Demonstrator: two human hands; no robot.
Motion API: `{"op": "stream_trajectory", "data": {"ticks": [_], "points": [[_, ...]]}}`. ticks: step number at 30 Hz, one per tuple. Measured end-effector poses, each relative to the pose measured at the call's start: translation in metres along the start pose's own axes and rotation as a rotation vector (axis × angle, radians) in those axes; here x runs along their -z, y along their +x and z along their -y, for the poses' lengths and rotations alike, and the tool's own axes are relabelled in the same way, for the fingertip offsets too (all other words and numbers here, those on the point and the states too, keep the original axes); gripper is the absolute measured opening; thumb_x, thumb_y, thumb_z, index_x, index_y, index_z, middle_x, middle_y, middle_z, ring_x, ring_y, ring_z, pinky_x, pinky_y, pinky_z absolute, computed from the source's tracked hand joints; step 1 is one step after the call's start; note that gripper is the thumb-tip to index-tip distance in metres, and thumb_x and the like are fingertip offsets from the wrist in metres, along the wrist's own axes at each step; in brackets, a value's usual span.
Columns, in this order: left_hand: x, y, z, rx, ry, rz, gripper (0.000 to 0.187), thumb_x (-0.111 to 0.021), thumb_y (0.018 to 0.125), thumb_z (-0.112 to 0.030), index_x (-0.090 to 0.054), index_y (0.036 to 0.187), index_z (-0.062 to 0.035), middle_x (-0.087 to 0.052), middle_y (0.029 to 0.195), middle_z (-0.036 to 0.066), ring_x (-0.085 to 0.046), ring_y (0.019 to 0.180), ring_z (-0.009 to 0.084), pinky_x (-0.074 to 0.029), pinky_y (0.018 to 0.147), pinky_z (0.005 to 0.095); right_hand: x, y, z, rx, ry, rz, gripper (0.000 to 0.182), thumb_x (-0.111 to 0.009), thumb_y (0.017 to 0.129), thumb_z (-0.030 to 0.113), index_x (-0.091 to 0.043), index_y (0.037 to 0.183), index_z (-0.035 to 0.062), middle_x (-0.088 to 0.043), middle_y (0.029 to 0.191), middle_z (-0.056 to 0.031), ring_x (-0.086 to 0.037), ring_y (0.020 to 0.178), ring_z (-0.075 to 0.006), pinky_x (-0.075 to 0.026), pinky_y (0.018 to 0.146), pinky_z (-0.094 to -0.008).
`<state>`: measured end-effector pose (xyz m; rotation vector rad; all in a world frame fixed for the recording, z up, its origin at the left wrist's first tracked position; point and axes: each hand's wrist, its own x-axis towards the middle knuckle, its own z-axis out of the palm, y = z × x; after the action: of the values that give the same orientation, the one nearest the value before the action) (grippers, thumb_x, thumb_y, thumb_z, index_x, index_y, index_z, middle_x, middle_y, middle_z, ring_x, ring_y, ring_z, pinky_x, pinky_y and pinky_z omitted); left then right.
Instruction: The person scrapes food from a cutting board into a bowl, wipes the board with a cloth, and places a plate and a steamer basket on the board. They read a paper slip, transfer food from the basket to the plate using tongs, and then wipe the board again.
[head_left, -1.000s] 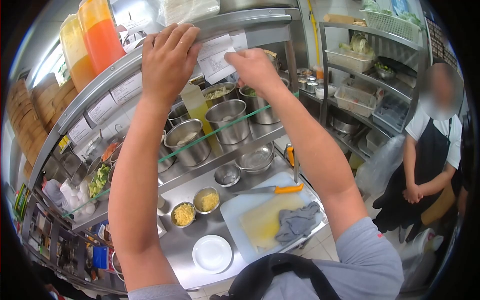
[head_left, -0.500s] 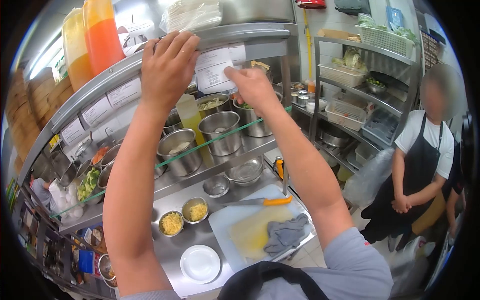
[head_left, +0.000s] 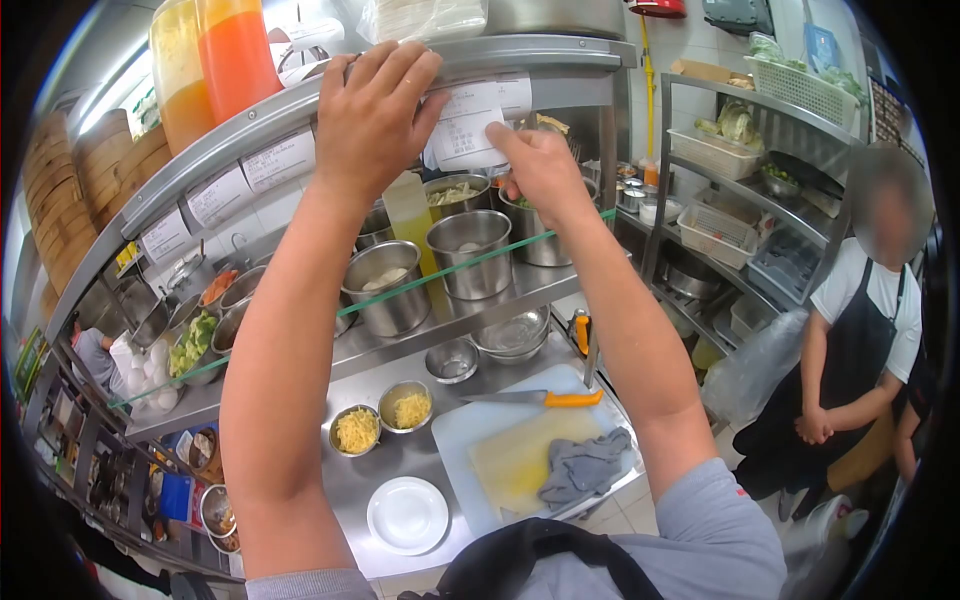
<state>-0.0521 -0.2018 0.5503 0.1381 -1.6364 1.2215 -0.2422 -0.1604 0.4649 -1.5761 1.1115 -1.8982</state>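
Left hand (head_left: 375,125): laid over curved grey steel rail (head_left: 540,55) — whether clenched, cannot tell. Right hand (head_left: 545,170): pinching white printed paper slip (head_left: 467,138), now less tilted than a second ago.

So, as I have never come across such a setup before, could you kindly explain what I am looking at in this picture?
Gladly. There is no machine here: the two bare hands belong to the person wearing the camera, which sits on the head and looks forward and down.

The left hand rests on a metal rail. The right hand has its thumb on the edge of a printed slip below that rail; whether it pinches or only presses the slip is hard to tell.

Lower down is a metal counter. On it are a white plate, two metal bowls of yellow shreds, and a cutting board bearing an orange-handled knife and a grey cloth.
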Motion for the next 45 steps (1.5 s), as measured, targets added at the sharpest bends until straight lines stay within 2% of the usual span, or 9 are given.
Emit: {"op": "stream_trajectory", "data": {"ticks": [16,21,27,28,32,34,35,41,45], "points": [[0.015,0.005,-0.004,0.02,-0.107,0.027,0.022,-0.06,0.084,-0.013,-0.064,0.105,-0.0072,-0.066,0.107,0.01,-0.061,0.104,0.0288,-0.044,0.091,0.0445,-0.003,-0.113,-0.02,0.038,0.026,-0.148,0.027,-0.066,0.096,0.022,-0.068,0.109,-0.001,-0.063,0.076,-0.0011,-0.052,0.057,-0.0057,-0.039,0.051,-0.0226],[0.015,0.004,-0.001,0.1,-0.14,0.094,0.021,-0.055,0.083,-0.01,-0.066,0.1,-0.0059,-0.068,0.106,0.011,-0.062,0.111,0.0277,-0.044,0.092,0.0487,0.013,-0.216,-0.12,-0.255,-0.213,0.133,0.028,-0.064,0.094,0.023,-0.064,0.075,0.0028,-0.056,0.064,0.0047,-0.05,0.059,-0.0036,-0.039,0.052,-0.0253],[0.007,-0.009,-0.045,0.283,0.09,0.141,0.037,-0.062,0.079,-0.032,-0.071,0.109,-0.0124,-0.067,0.116,0.013,-0.056,0.121,0.0316,-0.032,0.106,0.0626,0.033,-0.321,-0.242,-0.443,-0.481,0.59,0.032,-0.065,0.092,0.023,-0.063,0.077,-0.0051,-0.056,0.061,-0.0055,-0.053,0.059,-0.0093,-0.042,0.054,-0.0308],[0.006,-0.027,-0.066,0.228,-0.001,-0.059,0.037,-0.064,0.077,-0.034,-0.071,0.106,-0.0121,-0.066,0.114,0.014,-0.054,0.122,0.0348,-0.033,0.105,0.0649,0.037,-0.332,-0.252,-0.42,-0.503,0.643,0.031,-0.065,0.092,0.022,-0.063,0.076,-0.0053,-0.059,0.062,-0.005,-0.054,0.059,-0.0101,-0.042,0.054,-0.0307],[0.112,-0.133,-0.19,0.136,-0.328,0.075,0.03,-0.068,0.075,-0.028,-0.068,0.096,-0.0065,-0.064,0.11,0.012,-0.061,0.113,0.0341,-0.045,0.1,0.0576,0.046,-0.36,-0.257,-0.422,-0.563,0.665,0.03,-0.066,0.09,0.022,-0.064,0.08,-0.0064,-0.06,0.062,-0.0109,-0.056,0.06,-0.014,-0.046,0.058,-0.0338],[0.166,-0.213,-0.219,0.218,-0.499,0.314,0.024,-0.065,0.077,-0.022,-0.067,0.094,-0.0059,-0.065,0.116,0.012,-0.063,0.108,0.033,-0.049,0.097,0.054,0.042,-0.367,-0.254,-0.498,-0.691,0.725,0.031,-0.062,0.09,0.027,-0.069,0.088,-0.0032,-0.069,0.081,-0.0238,-0.068,0.075,-0.0388,-0.053,0.072,-0.044],[0.195,-0.247,-0.219,0.304,-0.498,0.459,0.023,-0.067,0.076,-0.021,-0.068,0.094,-0.007,-0.066,0.115,0.012,-0.063,0.108,0.0307,-0.051,0.093,0.0486,0.039,-0.371,-0.251,-0.506,-0.688,0.727,0.031,-0.062,0.09,0.027,-0.069,0.088,-0.0032,-0.069,0.081,-0.0238,-0.068,0.075,-0.0388,-0.053,0.072,-0.044],[0.3,-0.419,-0.092,1.096,-0.027,0.658,0.022,-0.07,0.079,-0.012,-0.068,0.101,-0.0091,-0.069,0.106,0.012,-0.066,0.098,0.0346,-0.054,0.082,0.0436,-0.003,-0.381,-0.228,-0.501,-0.95,0.704,0.029,-0.062,0.089,0.029,-0.07,0.09,0.0007,-0.07,0.088,-0.0238,-0.068,0.086,-0.042,-0.054,0.079,-0.0481],[0.303,-0.547,0.02,1.234,0.345,0.802,0.023,-0.064,0.087,-0.018,-0.068,0.107,-0.0064,-0.067,0.115,0.017,-0.063,0.107,0.0378,-0.053,0.091,0.0446,-0.026,-0.388,-0.231,-0.502,-1.129,0.723,0.026,-0.063,0.087,0.03,-0.07,0.086,0.0049,-0.071,0.085,-0.0201,-0.069,0.085,-0.0395,-0.053,0.077,-0.048]]}}
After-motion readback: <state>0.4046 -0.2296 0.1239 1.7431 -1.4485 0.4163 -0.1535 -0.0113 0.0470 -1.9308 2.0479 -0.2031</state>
